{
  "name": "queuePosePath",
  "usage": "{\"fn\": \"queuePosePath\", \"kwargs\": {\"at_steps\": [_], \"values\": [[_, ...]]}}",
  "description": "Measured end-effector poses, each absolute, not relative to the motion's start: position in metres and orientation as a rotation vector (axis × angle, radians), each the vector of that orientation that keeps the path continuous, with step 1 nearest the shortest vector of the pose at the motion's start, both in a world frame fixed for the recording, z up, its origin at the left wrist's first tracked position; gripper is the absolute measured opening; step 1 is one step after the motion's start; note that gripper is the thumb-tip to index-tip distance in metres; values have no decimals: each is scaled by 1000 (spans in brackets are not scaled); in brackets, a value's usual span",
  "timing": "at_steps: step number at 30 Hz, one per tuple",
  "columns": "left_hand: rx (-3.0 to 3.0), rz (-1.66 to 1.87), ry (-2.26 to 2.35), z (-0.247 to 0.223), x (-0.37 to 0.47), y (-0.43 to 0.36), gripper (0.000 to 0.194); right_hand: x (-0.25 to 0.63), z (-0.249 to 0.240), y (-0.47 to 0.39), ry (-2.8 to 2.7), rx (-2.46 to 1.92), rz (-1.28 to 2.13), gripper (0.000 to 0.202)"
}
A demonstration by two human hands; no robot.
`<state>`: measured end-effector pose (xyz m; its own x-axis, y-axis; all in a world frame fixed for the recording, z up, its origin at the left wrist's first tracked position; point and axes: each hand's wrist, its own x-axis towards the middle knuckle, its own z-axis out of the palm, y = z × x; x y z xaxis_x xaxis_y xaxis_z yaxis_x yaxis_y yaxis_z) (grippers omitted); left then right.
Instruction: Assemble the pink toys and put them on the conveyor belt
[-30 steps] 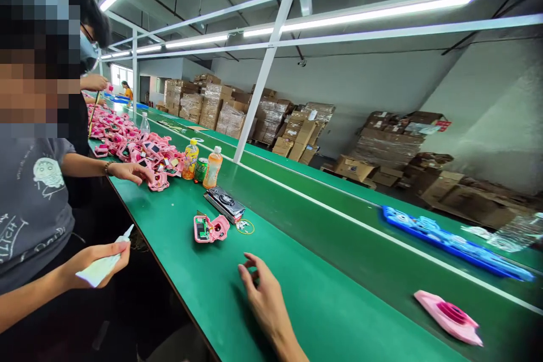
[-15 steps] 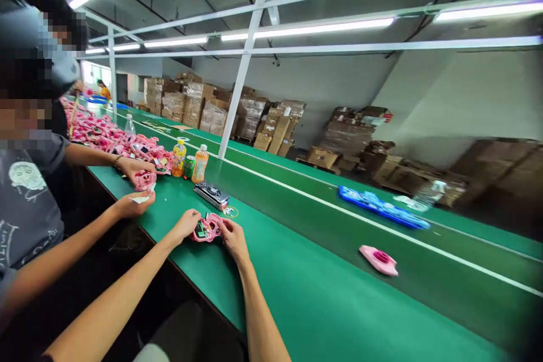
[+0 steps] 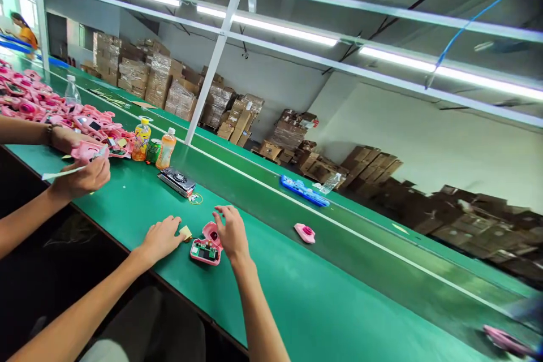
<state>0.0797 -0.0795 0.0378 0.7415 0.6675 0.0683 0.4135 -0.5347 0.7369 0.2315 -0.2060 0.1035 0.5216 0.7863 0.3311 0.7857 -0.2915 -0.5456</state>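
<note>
On the green bench lies an opened pink plastic case point(image 3: 206, 259), a green circuit board showing inside its lower half and the other half tipped up behind. My right hand point(image 3: 232, 233) is at the case's right side, fingers apart and slightly curled, partly covering the raised half. Left of the case is my left hand point(image 3: 163, 242), its fingers spread. A small yellow block point(image 3: 185, 232) sits right at its fingertips; whether they touch it I cannot tell.
A co-worker's hands point(image 3: 87, 175) hold a pink case and white strip at left, before a heap of pink parts point(image 3: 31, 96). Bottles point(image 3: 166, 149), a can point(image 3: 153, 150) and a dark device point(image 3: 177, 182) stand beyond. A pink piece point(image 3: 305, 232) and blue tray point(image 3: 304, 191) lie right.
Both hands have come off the pink case they held, which now rests opened on the bench. The yellow block shows beside my left hand. My view has turned right.
</note>
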Motion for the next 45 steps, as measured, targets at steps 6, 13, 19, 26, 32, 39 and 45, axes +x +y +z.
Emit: {"fn": "queuePosePath", "kwargs": {"at_steps": [6,13,19,26,32,39,45], "values": [[2189,480,632,35,91,-73,21,202,80,-180,-1373,-2088,163,20],[1918,633,554,14,97,-79,37,194,63,-169,-1356,-2030,140,30],[1875,662,353,15,91,-90,32,200,77,-188,-1612,-2127,44,18],[1874,616,280,17,78,-97,32,203,91,-182,-1778,-2262,71,9],[1759,632,309,17,80,-93,33,194,75,-186,-1810,-2314,-77,15],[1187,427,156,24,77,-82,55,175,64,-198,-1839,-2114,-256,26],[942,344,175,29,73,-78,50,169,48,-208,-1810,-2044,-644,33]]}}
